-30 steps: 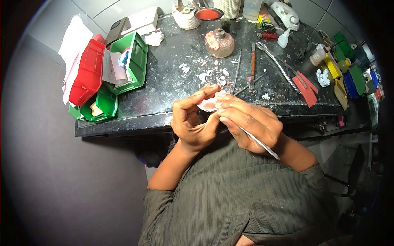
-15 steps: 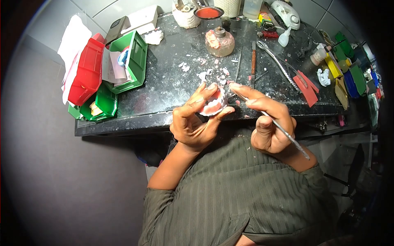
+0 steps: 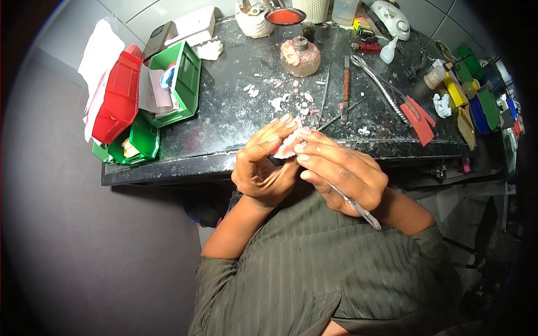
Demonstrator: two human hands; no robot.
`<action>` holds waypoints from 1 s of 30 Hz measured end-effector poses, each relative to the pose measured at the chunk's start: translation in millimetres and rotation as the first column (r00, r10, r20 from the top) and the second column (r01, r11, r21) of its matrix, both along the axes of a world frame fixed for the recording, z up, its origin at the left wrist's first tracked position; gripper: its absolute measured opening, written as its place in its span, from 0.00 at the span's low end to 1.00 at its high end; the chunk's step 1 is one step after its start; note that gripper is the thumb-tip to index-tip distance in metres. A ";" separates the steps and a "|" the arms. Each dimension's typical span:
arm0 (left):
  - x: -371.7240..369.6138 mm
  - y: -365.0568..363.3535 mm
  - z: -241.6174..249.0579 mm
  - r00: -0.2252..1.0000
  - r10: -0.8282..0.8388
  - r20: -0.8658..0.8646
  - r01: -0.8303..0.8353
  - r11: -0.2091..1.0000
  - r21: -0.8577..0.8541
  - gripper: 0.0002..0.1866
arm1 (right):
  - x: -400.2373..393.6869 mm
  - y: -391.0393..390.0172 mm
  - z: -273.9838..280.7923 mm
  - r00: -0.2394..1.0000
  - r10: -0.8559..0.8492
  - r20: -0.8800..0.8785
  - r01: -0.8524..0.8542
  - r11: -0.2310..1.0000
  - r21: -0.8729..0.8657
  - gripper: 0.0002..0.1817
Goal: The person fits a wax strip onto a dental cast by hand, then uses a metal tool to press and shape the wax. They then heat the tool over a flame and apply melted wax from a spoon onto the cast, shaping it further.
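Note:
My left hand is closed around a dental cast, white with pink wax along it, above the front edge of the workbench. Fingers of both hands cover much of the cast. My right hand grips a thin metal carving tool, whose flattened end sticks out below the palm toward my shirt. The tool's other end is hidden behind the fingers. Fingertips of the right hand rest on the cast's right side.
The dark workbench is strewn with white and pink scraps. A glass spirit burner, a wooden-handled knife and red wax sheets lie beyond my hands. Red and green bins stand left; a dish of red wax is behind.
My right hand has moved left and its fingertips now touch the cast. The carving tool has shifted left and down with it. The left hand stays nearly in place.

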State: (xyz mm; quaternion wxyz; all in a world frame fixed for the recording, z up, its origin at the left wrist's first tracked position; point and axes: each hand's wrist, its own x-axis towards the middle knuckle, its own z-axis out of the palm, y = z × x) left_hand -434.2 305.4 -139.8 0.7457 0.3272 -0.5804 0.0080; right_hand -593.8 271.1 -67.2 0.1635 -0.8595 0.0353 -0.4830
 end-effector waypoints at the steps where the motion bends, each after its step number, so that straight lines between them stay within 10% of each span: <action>1: 0.0 0.1 0.0 1.000 0.000 0.000 0.000 1.000 0.001 0.23 | 0.4 0.0 -0.7 1.000 0.000 0.000 0.000 1.000 0.001 0.14; 30: 0.7 3.3 5.9 0.994 -0.094 -0.053 0.096 0.995 0.030 0.23 | -2.2 -4.9 5.9 0.999 -0.017 -0.046 0.017 1.000 -0.014 0.11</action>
